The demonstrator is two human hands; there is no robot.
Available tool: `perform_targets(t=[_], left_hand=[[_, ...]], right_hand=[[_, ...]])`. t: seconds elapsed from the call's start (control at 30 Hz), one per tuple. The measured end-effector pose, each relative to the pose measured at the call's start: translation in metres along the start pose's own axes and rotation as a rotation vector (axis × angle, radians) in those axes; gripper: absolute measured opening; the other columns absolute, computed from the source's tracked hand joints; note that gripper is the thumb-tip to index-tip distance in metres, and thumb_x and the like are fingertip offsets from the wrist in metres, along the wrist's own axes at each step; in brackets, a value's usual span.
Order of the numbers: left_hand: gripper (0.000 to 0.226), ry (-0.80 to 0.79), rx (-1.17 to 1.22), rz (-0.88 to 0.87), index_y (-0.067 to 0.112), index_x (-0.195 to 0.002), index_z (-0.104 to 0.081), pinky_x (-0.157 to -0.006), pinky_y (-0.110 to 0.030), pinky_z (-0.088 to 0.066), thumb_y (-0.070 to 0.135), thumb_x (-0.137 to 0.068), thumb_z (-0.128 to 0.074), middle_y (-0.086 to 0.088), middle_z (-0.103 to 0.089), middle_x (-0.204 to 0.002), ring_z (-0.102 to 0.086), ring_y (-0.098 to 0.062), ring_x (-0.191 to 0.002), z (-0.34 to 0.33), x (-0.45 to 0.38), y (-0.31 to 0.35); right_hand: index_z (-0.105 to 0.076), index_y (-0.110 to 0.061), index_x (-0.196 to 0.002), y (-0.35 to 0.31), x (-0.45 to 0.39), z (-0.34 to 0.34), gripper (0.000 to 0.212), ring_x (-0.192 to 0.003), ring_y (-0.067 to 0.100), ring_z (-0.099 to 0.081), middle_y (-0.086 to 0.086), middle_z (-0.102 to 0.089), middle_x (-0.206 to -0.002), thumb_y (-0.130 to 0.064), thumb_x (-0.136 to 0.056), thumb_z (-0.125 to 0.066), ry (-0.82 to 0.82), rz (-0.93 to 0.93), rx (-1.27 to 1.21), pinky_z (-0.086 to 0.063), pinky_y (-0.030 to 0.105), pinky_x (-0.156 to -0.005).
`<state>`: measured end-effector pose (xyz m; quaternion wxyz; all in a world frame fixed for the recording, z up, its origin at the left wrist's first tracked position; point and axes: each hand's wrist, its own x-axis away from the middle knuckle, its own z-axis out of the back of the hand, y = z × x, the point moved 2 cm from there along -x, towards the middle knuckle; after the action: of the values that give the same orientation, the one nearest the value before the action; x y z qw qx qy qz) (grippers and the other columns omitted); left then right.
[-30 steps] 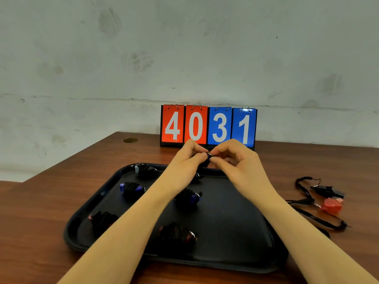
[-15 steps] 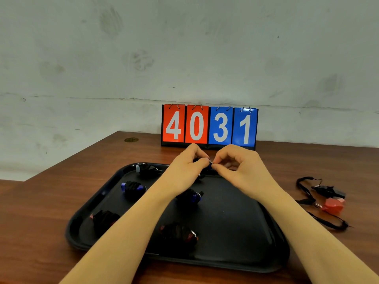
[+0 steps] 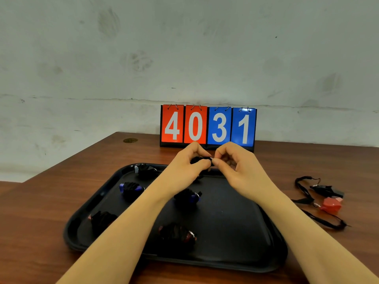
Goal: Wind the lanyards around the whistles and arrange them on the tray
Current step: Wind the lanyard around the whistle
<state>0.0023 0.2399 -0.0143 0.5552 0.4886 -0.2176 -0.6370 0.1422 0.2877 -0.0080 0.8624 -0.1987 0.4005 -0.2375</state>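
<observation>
The left hand grips a black-wound whistle over the far edge of the tray, while the right hand pinches what looks like its ring or lanyard end. If that pinch slips, the coil could spring loose. 5 wound whistles lie on the tray; 2 unwound ones, black and red, wait at right, where their loose lanyards may tangle.

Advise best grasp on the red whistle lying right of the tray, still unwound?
Pinch the red whistle by its blocky body, coming from above and its right. The body is the only rigid, bare part; its lanyard and a black whistle crowd its left and far sides. Likely the right hand, once free.
</observation>
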Motion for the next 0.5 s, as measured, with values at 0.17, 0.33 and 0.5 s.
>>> perform_targets(t=[0.17,0.33,0.5], left_hand=[[0.011,0.034,0.151,0.044,0.022,-0.080,-0.054,-0.098,-0.048,-0.044,0.023,-0.092,-0.052,-0.003,-0.065,-0.089,-0.061,-0.023,-0.096,0.001,-0.002,-0.003],[0.010,0.048,0.324,0.099,0.019,-0.082,-0.055,-0.089,-0.042,-0.044,0.019,-0.091,-0.052,0.000,-0.065,-0.085,-0.061,-0.019,-0.090,0.000,-0.002,-0.005],[0.007,0.112,0.370,0.138,0.017,-0.085,-0.056,-0.080,-0.036,-0.041,0.013,-0.090,-0.053,-0.003,-0.065,-0.088,-0.061,-0.023,-0.092,0.001,-0.003,-0.006]], right_hand=[[-0.042,-0.021,-0.087,-0.003,0.000,-0.011,0.014,-0.082,0.014,-0.053,-0.004,-0.047,-0.087,-0.010,-0.091,-0.050,-0.004,0.109,0.106,-0.051,0.030,-0.073],[-0.040,-0.017,-0.088,-0.006,0.000,-0.016,0.011,-0.075,0.018,-0.048,0.001,-0.043,-0.088,-0.010,-0.092,-0.048,0.065,0.258,0.208,-0.051,0.035,-0.068],[-0.053,-0.011,-0.091,-0.001,-0.002,-0.014,0.014,-0.083,0.004,-0.049,-0.009,-0.046,-0.090,-0.024,-0.089,-0.047,0.112,0.319,0.137,-0.045,0.014,-0.075]])
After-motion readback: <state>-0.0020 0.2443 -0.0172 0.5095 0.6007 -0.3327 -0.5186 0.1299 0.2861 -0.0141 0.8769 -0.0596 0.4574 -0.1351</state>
